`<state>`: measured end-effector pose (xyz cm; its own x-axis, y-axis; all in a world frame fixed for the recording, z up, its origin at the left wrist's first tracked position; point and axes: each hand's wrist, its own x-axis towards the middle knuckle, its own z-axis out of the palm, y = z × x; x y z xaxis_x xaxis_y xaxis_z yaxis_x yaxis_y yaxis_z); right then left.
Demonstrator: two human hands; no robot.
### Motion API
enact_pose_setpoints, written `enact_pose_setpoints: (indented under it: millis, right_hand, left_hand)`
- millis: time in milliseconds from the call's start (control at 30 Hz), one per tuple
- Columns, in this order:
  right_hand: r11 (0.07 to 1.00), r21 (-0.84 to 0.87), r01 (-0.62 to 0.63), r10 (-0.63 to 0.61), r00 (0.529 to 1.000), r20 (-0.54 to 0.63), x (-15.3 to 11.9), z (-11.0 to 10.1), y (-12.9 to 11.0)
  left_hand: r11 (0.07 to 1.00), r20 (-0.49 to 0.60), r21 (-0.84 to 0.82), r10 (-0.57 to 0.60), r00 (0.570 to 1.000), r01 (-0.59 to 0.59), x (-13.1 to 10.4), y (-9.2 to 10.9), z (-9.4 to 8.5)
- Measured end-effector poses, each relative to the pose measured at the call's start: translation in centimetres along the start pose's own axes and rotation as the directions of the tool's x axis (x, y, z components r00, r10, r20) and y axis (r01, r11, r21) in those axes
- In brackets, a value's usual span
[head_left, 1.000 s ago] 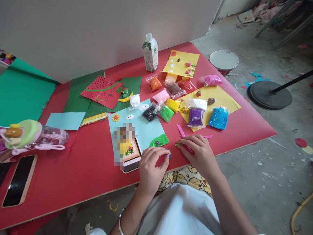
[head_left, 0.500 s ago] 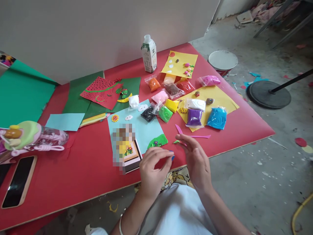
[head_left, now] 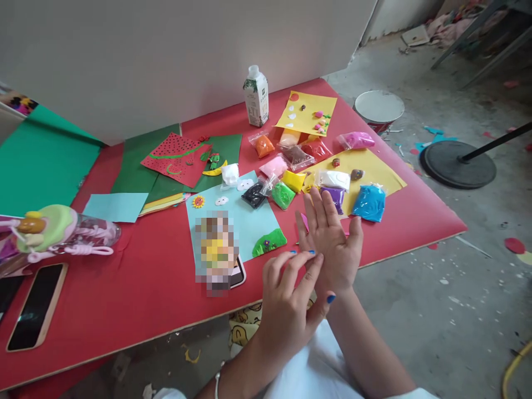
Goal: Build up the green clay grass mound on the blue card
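My right hand [head_left: 330,246] is open, palm up, with its fingers stretched toward the clay packets. My left hand [head_left: 291,299], blue on its nails, has bent, parted fingers, and its fingertips touch the right palm. I cannot make out anything between the hands. Beyond them are soft clay packets: purple [head_left: 332,199], blue [head_left: 369,203], green [head_left: 282,195] and black [head_left: 254,195]. To the left lies a light blue sheet [head_left: 245,221] bearing a green clay hill [head_left: 269,241], a clay sun [head_left: 198,201] and white clouds. A phone [head_left: 238,272] with a blurred picture lies on the sheet's near edge.
On the red table [head_left: 153,288] are a white carton bottle [head_left: 256,100], yellow sheets with clay pieces [head_left: 310,105], a watermelon-patterned red sheet [head_left: 177,158], another phone [head_left: 36,307] and a decorated bottle [head_left: 89,228]. A bucket [head_left: 379,108] and a round stand base [head_left: 457,160] occupy the floor.
My left hand has moved right and loosened from a pinch, its fingertips now at the right palm. My right hand has turned palm up, fingers extended. The view has shifted slightly.
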<state>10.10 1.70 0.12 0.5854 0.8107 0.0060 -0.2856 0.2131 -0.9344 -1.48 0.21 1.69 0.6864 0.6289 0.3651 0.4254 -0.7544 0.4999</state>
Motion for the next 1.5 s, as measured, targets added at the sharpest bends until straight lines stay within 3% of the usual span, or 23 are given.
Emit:
enact_pose_setpoints:
  millis: [100,367,500,600,800,1033,1267,1500]
  right_hand:
    - [0.996,-0.086,0.035,-0.037,0.999,-0.019,-0.1,0.2,-0.1]
    - [0.995,-0.093,0.035,-0.040,0.998,-0.057,-0.2,-0.2,0.0]
    - [0.998,0.058,-0.001,0.008,0.992,-0.127,-0.2,0.3,-0.1]
    - [0.991,0.133,-0.026,0.046,0.987,-0.151,-0.2,0.6,0.1]
    - [1.000,-0.014,-0.015,0.014,0.997,-0.071,-0.3,0.7,0.5]
    - [0.999,-0.039,-0.026,0.022,0.995,-0.102,-0.1,0.5,0.2]
    - [0.987,0.065,-0.149,0.143,0.986,0.089,-1.0,0.2,0.3]
    - [0.961,0.189,-0.201,0.187,0.978,0.087,-1.1,0.1,0.4]
  left_hand:
    - [0.999,0.011,0.043,-0.024,1.000,0.024,0.0,0.4,-0.2]
    - [1.000,0.062,-0.003,-0.029,0.998,0.030,-0.4,0.8,-0.6]
    - [0.996,0.038,0.048,-0.074,0.996,0.072,-0.3,0.7,-0.4]
    - [0.997,0.019,0.068,-0.033,0.999,0.032,-0.3,0.5,-0.1]
    - [0.988,-0.026,0.154,-0.021,0.999,0.024,-0.1,0.0,0.2]
    - [0.998,-0.057,0.061,0.008,0.998,-0.005,0.1,-0.4,0.3]
    - [0.989,-0.105,-0.119,-0.101,0.989,0.088,1.7,-2.1,-0.1]
    - [0.974,-0.081,-0.183,-0.148,0.986,0.131,2.0,-2.0,-0.6]
